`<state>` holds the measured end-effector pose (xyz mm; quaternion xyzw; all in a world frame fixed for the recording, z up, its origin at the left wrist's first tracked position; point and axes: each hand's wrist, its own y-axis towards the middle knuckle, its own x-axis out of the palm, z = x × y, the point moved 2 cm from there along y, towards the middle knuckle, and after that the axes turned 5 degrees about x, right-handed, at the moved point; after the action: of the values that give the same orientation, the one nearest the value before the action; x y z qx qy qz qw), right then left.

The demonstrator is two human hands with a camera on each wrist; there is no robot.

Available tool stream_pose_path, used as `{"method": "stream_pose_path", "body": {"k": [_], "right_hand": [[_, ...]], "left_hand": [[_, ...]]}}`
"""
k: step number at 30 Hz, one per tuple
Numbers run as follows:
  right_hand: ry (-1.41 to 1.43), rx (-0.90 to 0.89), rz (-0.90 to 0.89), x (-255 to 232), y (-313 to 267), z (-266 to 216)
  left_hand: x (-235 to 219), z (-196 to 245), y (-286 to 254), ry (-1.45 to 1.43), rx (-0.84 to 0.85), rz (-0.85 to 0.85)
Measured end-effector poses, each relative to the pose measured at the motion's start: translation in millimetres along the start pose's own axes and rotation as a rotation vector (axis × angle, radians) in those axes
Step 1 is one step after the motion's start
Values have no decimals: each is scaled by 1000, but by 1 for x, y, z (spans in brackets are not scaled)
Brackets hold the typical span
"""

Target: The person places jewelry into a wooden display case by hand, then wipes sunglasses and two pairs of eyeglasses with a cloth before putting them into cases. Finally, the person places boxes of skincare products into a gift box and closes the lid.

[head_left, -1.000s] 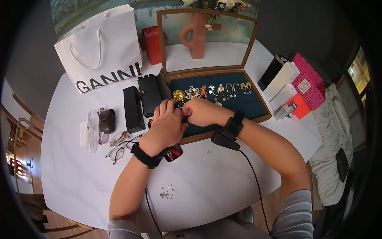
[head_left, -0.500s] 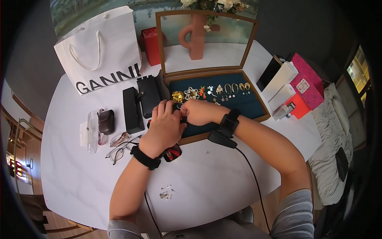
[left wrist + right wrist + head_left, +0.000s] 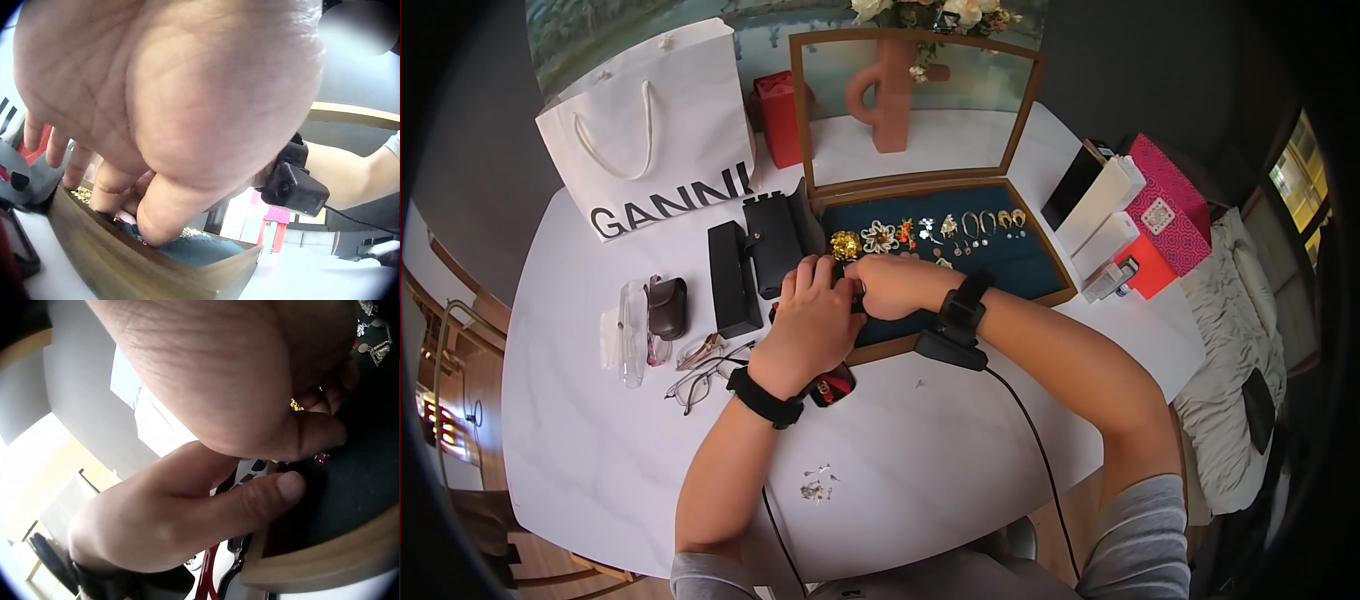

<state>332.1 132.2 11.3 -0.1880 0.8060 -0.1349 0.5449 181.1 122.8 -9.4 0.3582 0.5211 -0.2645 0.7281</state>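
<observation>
A wooden display case (image 3: 1040,299) lined in dark teal stands open under its raised glass lid. Both hands work at its front left corner. My left hand (image 3: 810,318) lies across the left rim with fingers extended, its thumb (image 3: 290,487) reaching over the lining. Close beside it, my right hand (image 3: 900,285) bends down with curled fingers (image 3: 319,434); what they pinch, if anything, I cannot tell. A small pink stone (image 3: 322,458) shows against the lining just by these fingers. Along the back of the lining sit a gold flower (image 3: 845,244), a pearly flower (image 3: 880,237) and several earrings.
Left of the case are black cases (image 3: 732,280), eyeglasses (image 3: 690,388) and a white paper bag (image 3: 650,130). A small red-lined box (image 3: 834,385) lies below the left wrist. Loose earrings (image 3: 815,488) lie near the front; boxes (image 3: 1105,205) stand at right.
The right hand has moved slightly left, closer to the left hand. The left hand stays nearly in place. The whole scene shifts a little as the head moves.
</observation>
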Motion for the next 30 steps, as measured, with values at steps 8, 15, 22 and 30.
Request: {"method": "stream_pose_path", "body": {"k": [8, 15, 22, 30], "right_hand": [[-8, -13, 31, -2, -2, 0], [88, 11, 83, 4, 1, 9], [174, -52, 154, 11, 8, 19], [188, -94, 148, 9, 10, 23]], "left_hand": [[-3, 1, 3, -71, 6, 10], [6, -7, 6, -156, -46, 27], [7, -8, 6, -151, -56, 9], [5, -5, 5, -111, -49, -3]]}}
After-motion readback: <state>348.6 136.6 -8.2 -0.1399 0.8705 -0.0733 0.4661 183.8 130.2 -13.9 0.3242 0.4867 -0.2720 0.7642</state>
